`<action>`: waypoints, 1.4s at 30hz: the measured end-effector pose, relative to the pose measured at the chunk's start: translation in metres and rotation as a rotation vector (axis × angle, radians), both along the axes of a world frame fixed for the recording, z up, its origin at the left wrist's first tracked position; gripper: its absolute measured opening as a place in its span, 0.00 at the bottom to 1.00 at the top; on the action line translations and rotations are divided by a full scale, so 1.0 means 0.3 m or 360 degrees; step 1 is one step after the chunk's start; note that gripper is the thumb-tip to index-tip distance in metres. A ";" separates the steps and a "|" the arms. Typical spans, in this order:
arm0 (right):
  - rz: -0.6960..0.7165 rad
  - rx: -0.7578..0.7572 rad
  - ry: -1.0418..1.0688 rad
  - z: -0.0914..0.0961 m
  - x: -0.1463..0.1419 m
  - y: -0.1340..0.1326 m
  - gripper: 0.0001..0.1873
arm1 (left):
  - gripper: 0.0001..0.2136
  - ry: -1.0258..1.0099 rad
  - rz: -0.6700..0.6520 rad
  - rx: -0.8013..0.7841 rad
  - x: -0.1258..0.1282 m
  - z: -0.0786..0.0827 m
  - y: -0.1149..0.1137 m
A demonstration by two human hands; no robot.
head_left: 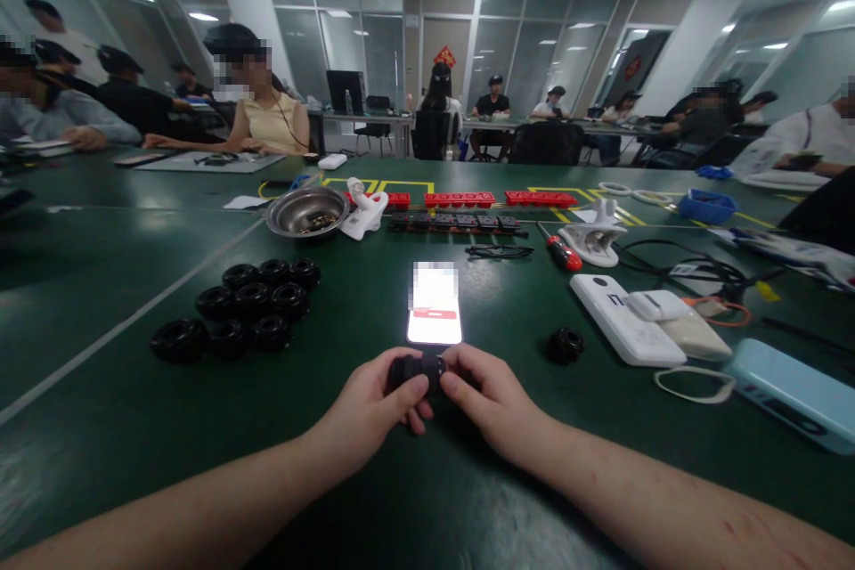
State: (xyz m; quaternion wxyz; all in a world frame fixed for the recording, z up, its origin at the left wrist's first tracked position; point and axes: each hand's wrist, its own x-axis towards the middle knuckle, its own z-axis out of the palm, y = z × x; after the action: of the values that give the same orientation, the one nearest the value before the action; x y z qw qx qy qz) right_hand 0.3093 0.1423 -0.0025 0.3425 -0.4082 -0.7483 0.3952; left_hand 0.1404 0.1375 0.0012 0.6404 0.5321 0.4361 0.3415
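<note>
My left hand (378,396) is closed around a black cylindrical fitting (409,369), its thumb lying over the near side. From the right, my right hand (491,387) pinches the other end of the same fitting between thumb and fingers. Part of the fitting is hidden by the fingers, so its exact kind is unclear. Just beyond my hands lies a phone (435,329) with a bright screen. Several glossy black round parts (252,298) are grouped at the left, and one more black round part (565,344) sits to the right of my right hand.
At the back left stands a metal bowl (307,215) with small brass-coloured pieces. Red strips (460,199) and a dark strip (458,223) lie across the far middle. To the right are a screwdriver (563,251), a white power bank (624,321) and a light-blue device (794,392). People sit around.
</note>
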 end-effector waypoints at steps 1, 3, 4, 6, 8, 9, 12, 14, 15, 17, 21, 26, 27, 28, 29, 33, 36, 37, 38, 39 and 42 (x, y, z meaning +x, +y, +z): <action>0.0015 -0.0007 0.0025 0.001 -0.001 -0.001 0.14 | 0.17 0.0005 0.0006 0.0011 0.000 -0.001 0.000; 0.0041 0.0017 0.0047 0.002 0.000 -0.002 0.15 | 0.16 0.0015 0.0015 0.0036 -0.001 -0.003 0.000; 0.0051 0.0047 0.0046 0.002 0.002 -0.002 0.16 | 0.16 0.0015 0.0018 0.0051 0.000 -0.003 -0.001; 0.0050 0.0118 0.0028 -0.001 0.005 0.000 0.18 | 0.16 0.0009 0.0017 0.0068 0.001 -0.003 -0.003; 0.0018 0.0161 -0.0007 -0.007 0.008 0.003 0.22 | 0.17 0.0000 0.0018 0.0063 0.002 -0.002 -0.005; -0.0001 0.0159 -0.0035 -0.010 0.008 0.005 0.23 | 0.17 0.0001 0.0017 0.0055 0.003 -0.001 -0.005; -0.0023 0.0082 -0.0104 -0.016 0.007 0.008 0.24 | 0.16 0.0004 -0.0003 0.0039 0.003 -0.002 -0.004; -0.0018 0.0020 -0.0093 -0.016 0.005 0.009 0.23 | 0.15 0.0006 -0.0018 0.0037 0.002 -0.005 -0.002; -0.0017 -0.0002 -0.0074 -0.014 0.004 0.010 0.23 | 0.14 0.0006 -0.0020 0.0038 0.000 -0.008 0.000; -0.0001 -0.0030 -0.0044 -0.010 0.002 0.010 0.23 | 0.14 0.0005 -0.0014 0.0037 -0.002 -0.012 0.002; 0.0108 -0.0024 -0.0024 0.000 0.002 0.007 0.21 | 0.15 -0.0035 -0.0006 0.0054 -0.002 -0.007 0.000; 0.0060 0.0172 -0.0172 -0.005 0.006 0.004 0.26 | 0.15 -0.0042 -0.0006 0.0050 0.001 0.008 -0.010; 0.0061 0.0196 -0.0183 -0.008 0.008 0.006 0.27 | 0.15 -0.0041 -0.0005 0.0043 0.000 0.007 -0.011; 0.0072 0.0202 -0.0182 -0.011 0.009 0.007 0.27 | 0.15 -0.0040 -0.0009 0.0045 -0.001 0.004 -0.010; 0.0086 0.0196 -0.0174 -0.013 0.010 0.008 0.28 | 0.15 -0.0039 -0.0017 0.0048 -0.003 0.000 -0.009; 0.0100 0.0122 -0.0129 -0.010 0.008 0.010 0.26 | 0.15 -0.0027 -0.0051 0.0037 -0.005 -0.019 0.001; 0.0140 0.0066 -0.0060 0.002 0.004 0.005 0.22 | 0.17 -0.0065 -0.0032 0.0007 -0.001 -0.019 0.009; 0.0165 0.0054 -0.0031 0.006 0.003 0.003 0.20 | 0.18 -0.0075 -0.0019 0.0007 0.001 -0.017 0.010; 0.0187 0.0044 -0.0003 0.010 0.003 0.002 0.18 | 0.19 -0.0070 -0.0003 0.0010 0.002 -0.013 0.010; 0.0193 0.0038 0.0011 0.011 0.003 0.001 0.16 | 0.19 -0.0049 0.0015 0.0010 0.004 -0.009 0.009; 0.0110 0.0065 -0.0040 0.008 0.007 0.001 0.14 | 0.17 0.0021 0.0053 0.0033 0.005 0.002 0.002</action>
State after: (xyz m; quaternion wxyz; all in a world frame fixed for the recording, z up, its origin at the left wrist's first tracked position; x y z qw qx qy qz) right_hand 0.3113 0.1426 0.0001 0.3275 -0.3797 -0.7742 0.3862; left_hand 0.1420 0.1380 0.0018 0.6261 0.5336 0.4455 0.3531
